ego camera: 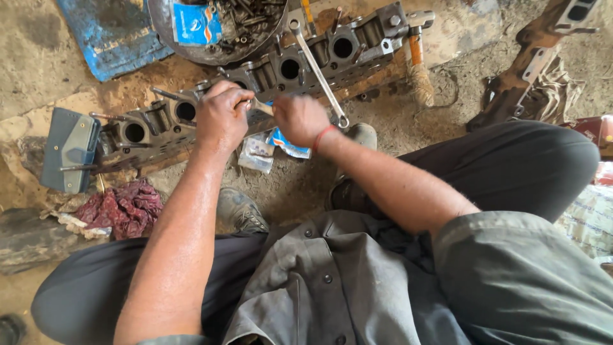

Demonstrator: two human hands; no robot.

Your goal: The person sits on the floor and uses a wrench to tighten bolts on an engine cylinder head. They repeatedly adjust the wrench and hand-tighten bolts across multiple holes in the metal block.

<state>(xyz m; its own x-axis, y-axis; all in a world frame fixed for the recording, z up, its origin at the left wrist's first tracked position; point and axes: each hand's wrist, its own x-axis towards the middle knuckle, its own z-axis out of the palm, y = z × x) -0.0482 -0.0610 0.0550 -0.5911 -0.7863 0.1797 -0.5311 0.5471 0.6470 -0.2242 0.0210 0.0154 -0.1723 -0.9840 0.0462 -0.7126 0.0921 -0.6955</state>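
Observation:
A long grey metal engine cylinder head (290,67) with round ports lies on the dirt floor in front of me. My left hand (220,115) is closed in a fist over its middle section, gripping a small part pressed against the head. My right hand (299,118), with a red band at the wrist, is closed on a thin tool whose tip meets the left hand. A long silver wrench (319,70) lies slanted across the head just beyond my right hand.
A round metal pan (223,29) of bolts and a blue packet sits behind the head. A hammer (416,61) lies at right, a red rag (124,207) and grey case (69,150) at left, small plastic packets (271,144) near my shoes.

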